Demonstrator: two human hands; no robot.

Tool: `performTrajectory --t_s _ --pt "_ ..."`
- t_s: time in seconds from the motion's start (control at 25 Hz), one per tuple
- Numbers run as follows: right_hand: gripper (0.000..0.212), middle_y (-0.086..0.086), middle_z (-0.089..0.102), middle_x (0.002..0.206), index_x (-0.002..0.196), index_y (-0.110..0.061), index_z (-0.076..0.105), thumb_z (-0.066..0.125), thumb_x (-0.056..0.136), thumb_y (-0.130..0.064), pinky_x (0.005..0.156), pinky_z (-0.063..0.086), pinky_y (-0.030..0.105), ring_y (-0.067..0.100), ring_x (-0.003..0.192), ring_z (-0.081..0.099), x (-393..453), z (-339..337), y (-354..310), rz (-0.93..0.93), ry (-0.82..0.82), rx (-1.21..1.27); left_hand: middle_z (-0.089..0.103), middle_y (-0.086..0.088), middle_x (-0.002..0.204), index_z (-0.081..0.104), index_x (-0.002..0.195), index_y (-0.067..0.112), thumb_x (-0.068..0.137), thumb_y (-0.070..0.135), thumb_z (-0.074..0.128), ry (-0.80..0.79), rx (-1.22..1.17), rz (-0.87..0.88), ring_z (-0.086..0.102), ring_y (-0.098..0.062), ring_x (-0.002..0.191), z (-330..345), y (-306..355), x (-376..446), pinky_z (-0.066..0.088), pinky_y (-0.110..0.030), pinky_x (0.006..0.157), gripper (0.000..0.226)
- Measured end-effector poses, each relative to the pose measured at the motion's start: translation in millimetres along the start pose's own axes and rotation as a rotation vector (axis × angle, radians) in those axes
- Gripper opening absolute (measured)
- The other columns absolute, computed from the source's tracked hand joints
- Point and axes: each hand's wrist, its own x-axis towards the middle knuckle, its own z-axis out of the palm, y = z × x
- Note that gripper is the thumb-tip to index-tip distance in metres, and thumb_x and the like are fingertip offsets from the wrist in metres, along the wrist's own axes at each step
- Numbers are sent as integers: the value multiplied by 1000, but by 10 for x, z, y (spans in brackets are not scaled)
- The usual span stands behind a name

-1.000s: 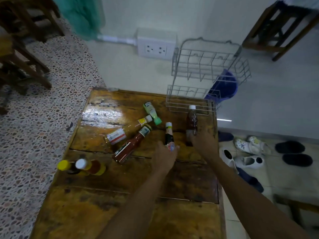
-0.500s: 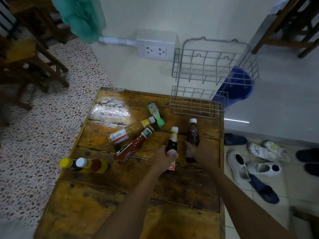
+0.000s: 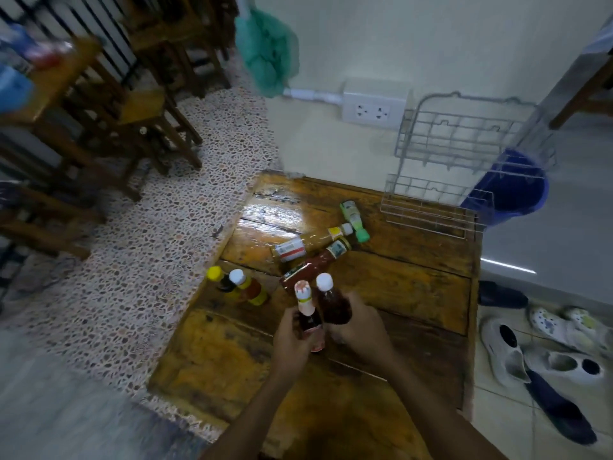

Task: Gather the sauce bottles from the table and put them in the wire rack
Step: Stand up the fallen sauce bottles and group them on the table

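Both hands sit low in the middle of the frame, each wrapped round a bottle held upright: the left hand (image 3: 292, 336) has its fingers curled about a slim dark bottle (image 3: 308, 318) with a pale neck and a reddish-white cap, and the right hand (image 3: 360, 330) grips a rounder brown bottle (image 3: 333, 305) with a white cap. The two bottles are held side by side and almost touching, likely so that both can be carried to the rack in one trip. Just beyond them, a red sauce bottle (image 3: 311, 267) lies on its side on the wooden table (image 3: 414, 287), and above it a yellowish bottle (image 3: 305, 245) with a red-and-white label lies the same way, its cap close to a small green-capped bottle (image 3: 355, 219). To the left of centre, near the table's left edge, two more bottles (image 3: 238, 287) with a yellow and a white cap lie close together. The wire rack (image 3: 431, 207) stands at the table's far right corner in the upper right of the frame, both tiers seemingly without bottles, though blur makes that uncertain. The lying bottles are left of a straight line to it, so the way looks open. A blue bucket (image 3: 514, 190) shows behind the rack, a wall socket (image 3: 373, 109) to its left, and shoes (image 3: 544, 353) lie on the floor at the lower right.
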Motion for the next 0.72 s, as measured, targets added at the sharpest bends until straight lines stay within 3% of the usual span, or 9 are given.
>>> performTrajectory --t_s 0.16,0.28,0.44,0.56,0.64,0.72 --pt "60 -11 70 118 120 -37 52 83 71 -51 91 57 43 12 111 66 -44 486 -377 -108 -73 -15 72 12 121 61 125 32 87 29 84 141 -54 33 70 -10 111 -545 -191 -199 60 -44 90 45" --pt "58 -9 69 126 124 -33 55 84 74 -40 96 54 37 14 117 64 -57 807 -594 -189 -83 -58 71 19 121 59 124 43 87 23 84 211 -60 37 68 -2 111 -922 -316 -248 59 -31 86 49" --pt "52 -2 66 117 119 -23 63 83 72 -23 87 48 29 21 111 63 -1 1235 -775 -266 -35 -73 69 22 118 59 123 41 85 18 86 286 -62 26 63 4 109 -1367 -430 -104 58 -29 82 52" --pt "50 0 62 115 119 -21 65 83 73 -21 85 47 30 21 107 60 66 1523 -882 -256 15 -96 69 29 112 60 118 46 84 10 84 267 -78 40 64 7 107 -1609 -461 63 55 -15 74 54" --pt "47 -6 62 112 119 -27 64 81 76 -29 77 44 25 16 103 60 117 1679 -936 -223 55 -140 74 18 110 65 115 41 81 10 86 253 -78 38 69 -6 106 -1739 -506 191 56 -21 76 50" --pt "48 -11 61 108 120 -33 61 80 76 -36 68 36 14 12 99 60 163 1772 -940 -193 96 -181 75 15 110 66 115 41 81 12 87 213 -80 46 70 -8 106 -1809 -554 300 58 -29 78 49"
